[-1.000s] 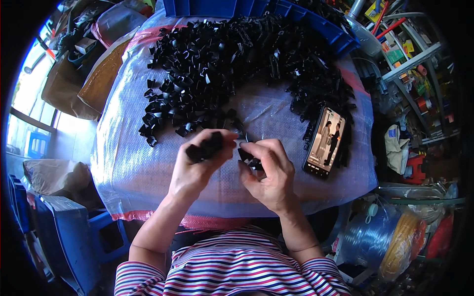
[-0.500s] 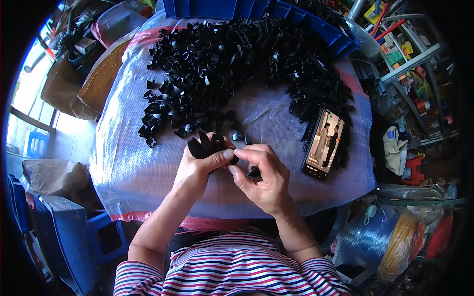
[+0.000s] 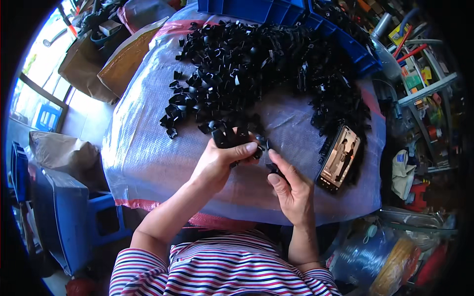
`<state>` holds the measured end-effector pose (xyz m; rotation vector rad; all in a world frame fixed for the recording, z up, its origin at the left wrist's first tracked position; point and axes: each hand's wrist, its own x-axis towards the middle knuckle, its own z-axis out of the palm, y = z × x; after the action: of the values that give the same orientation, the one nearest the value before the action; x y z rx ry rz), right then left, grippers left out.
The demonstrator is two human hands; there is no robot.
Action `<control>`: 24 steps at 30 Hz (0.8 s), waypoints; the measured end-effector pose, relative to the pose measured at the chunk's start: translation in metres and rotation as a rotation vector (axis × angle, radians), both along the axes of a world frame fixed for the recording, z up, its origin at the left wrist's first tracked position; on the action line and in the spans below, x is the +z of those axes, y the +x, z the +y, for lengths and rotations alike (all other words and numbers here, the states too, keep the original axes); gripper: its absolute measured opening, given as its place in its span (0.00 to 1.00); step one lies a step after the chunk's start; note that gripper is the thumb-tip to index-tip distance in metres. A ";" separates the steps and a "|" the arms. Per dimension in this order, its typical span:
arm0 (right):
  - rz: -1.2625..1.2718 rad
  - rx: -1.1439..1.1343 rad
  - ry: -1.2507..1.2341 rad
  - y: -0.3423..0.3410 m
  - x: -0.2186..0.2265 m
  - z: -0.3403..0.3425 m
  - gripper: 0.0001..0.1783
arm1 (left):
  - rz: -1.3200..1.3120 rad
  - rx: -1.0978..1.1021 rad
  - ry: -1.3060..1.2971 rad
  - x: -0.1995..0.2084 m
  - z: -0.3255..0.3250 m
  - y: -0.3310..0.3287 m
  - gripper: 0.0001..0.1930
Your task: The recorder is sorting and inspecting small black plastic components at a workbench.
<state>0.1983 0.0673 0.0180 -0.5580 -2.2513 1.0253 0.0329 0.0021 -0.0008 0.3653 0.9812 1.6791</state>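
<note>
My left hand [image 3: 217,160] is closed round several small black plastic parts [image 3: 223,139], its thumb pressing along the top of them. Just to the right, my right hand [image 3: 297,195] is apart from it, its index finger and thumb bent around another small black plastic part [image 3: 273,168]. Its other fingers are mostly hidden. A big heap of loose black plastic parts [image 3: 212,81] spreads over the far half of a white woven plastic sheet [image 3: 148,165]. Longer, thinner black parts [image 3: 340,101] lie at the heap's right side.
A phone [image 3: 338,158] playing a video leans against the parts at right. Blue plastic crates [image 3: 252,11] stand along the far edge. At left are a blue stool [image 3: 106,217] and brown sacks [image 3: 81,74]; at right, a cluttered metal shelf [image 3: 427,89] and wrapped spools [image 3: 363,251].
My right hand has drawn away from my left to the right, opening a gap between them. The whole scene has shifted slightly right as the view turned.
</note>
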 end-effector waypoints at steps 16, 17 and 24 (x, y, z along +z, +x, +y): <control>-0.054 -0.133 -0.198 0.001 -0.002 -0.006 0.11 | 0.149 0.003 0.017 -0.002 -0.001 0.007 0.08; -0.006 -0.141 -0.138 -0.002 -0.007 -0.006 0.11 | 0.148 0.001 0.017 0.000 -0.002 0.008 0.08; -0.025 -0.171 -0.179 -0.017 -0.001 -0.018 0.08 | 0.519 0.116 -0.014 -0.004 -0.013 0.019 0.07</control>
<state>0.1817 0.0495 0.0169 -0.8287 -2.1039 1.1425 0.0520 -0.0109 -0.0051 0.7728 1.4128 1.7162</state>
